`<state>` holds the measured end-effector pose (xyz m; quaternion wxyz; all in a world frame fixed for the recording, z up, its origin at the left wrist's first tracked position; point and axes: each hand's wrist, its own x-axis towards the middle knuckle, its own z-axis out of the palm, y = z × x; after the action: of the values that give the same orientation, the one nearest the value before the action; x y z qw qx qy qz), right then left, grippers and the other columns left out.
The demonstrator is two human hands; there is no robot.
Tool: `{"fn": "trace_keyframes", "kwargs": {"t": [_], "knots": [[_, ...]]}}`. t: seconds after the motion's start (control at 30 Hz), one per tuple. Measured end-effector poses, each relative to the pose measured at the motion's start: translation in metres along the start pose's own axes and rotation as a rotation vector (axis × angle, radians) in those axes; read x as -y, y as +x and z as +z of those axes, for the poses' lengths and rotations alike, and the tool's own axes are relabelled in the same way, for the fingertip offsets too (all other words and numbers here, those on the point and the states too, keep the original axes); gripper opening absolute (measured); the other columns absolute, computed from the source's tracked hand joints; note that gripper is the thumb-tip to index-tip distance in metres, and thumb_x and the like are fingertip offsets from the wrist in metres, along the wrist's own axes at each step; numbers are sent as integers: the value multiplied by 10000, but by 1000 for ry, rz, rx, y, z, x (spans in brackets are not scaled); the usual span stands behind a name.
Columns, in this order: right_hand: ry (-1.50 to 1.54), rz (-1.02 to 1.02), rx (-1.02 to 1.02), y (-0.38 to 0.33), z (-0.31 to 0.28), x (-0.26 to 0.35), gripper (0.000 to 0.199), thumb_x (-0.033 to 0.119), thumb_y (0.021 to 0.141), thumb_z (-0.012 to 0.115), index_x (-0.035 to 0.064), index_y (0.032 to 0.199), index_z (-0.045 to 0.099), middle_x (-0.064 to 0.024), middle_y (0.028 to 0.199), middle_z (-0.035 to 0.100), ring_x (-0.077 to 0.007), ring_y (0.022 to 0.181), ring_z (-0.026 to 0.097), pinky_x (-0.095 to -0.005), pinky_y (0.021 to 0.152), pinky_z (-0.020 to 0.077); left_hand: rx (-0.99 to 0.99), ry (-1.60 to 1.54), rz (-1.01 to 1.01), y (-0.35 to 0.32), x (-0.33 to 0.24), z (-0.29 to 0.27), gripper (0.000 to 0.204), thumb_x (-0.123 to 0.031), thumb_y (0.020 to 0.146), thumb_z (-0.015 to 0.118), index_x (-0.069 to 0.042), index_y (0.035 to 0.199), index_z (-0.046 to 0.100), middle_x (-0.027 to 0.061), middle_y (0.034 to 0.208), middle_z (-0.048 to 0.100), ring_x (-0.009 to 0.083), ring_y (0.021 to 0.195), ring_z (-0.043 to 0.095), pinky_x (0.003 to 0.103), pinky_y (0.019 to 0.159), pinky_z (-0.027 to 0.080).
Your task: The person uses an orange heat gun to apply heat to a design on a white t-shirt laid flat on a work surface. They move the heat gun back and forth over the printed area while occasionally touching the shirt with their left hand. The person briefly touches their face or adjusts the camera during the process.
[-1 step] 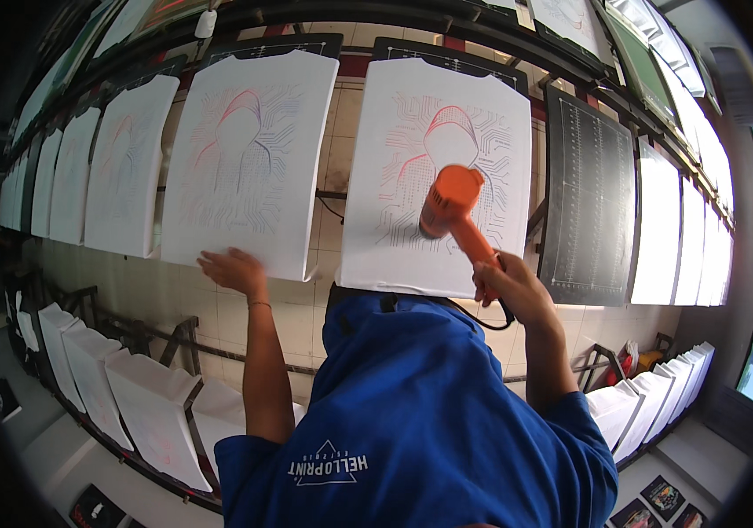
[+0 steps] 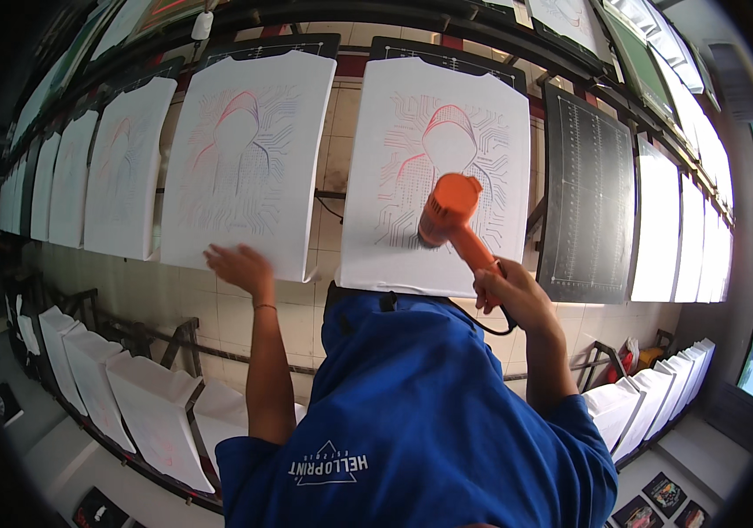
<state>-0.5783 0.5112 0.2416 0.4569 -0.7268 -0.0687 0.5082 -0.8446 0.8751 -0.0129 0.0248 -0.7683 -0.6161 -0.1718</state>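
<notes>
1. The right hand point(image 2: 513, 290) holds an orange heat gun point(image 2: 456, 198), its fingers curled round the handle.
2. The heat gun is over the near half of a white shirt point(image 2: 413, 189), about midway between the side edges of the board below. Its dark nozzle end points down toward the cloth; I cannot tell how wide the gap is.
3. A dark cord point(image 2: 493, 331) loops below the right hand, near the wearer's blue top point(image 2: 420, 405).
4. That shirt is spread on a black board point(image 2: 447, 51), whose far edge shows beyond the neckline. The print on it is a hooded figure among fine lines, with red on the left and blue on the right.
5. The left hand point(image 2: 242, 267) is slightly blurred, fingers loosely spread and pinching nothing visible. It is at the near edge of the neighbouring shirt point(image 2: 240, 167), between the near corners; I cannot tell whether it touches the cloth.
6. A thin band point(image 2: 264, 306) circles the left wrist.
7. Right of the heat gun's shirt stands a bare dark board point(image 2: 588, 198) with pale markings along its edges.
</notes>
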Motion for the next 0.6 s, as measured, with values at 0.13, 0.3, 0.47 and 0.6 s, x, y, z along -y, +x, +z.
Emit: {"fn": "trace_keyframes", "kwargs": {"t": [0.13,0.3,0.47,0.6], "knots": [[56,29,-25,-21,6,-7,283,251,958,586,-30,989,575,-35,770,579,-108,664,616,-255,603,518,163,-356,443,-46,-91,-17,653,-278,965,484,41,1496,275,300,1561,217,476,1459,182,573,1176,176],[72,3,-101,-19,11,-7,324,271,954,595,-36,1047,548,-41,802,596,-110,651,607,-258,594,507,327,-523,834,-64,-187,-23,651,-282,960,529,71,1463,314,272,1545,284,468,1445,227,553,1180,201],[116,-5,-173,-27,17,-11,320,275,959,589,-36,1029,556,-46,806,588,-111,675,615,-254,608,511,369,-511,925,-63,-225,-11,648,-318,986,492,73,1469,310,263,1554,278,422,1456,246,521,1194,198],[187,4,-143,-32,11,-16,314,274,963,583,-34,1021,560,-50,808,586,-112,684,620,-251,612,513,423,-461,984,-70,-217,-18,663,-340,994,479,77,1475,297,257,1560,271,401,1463,243,503,1202,188]]}}
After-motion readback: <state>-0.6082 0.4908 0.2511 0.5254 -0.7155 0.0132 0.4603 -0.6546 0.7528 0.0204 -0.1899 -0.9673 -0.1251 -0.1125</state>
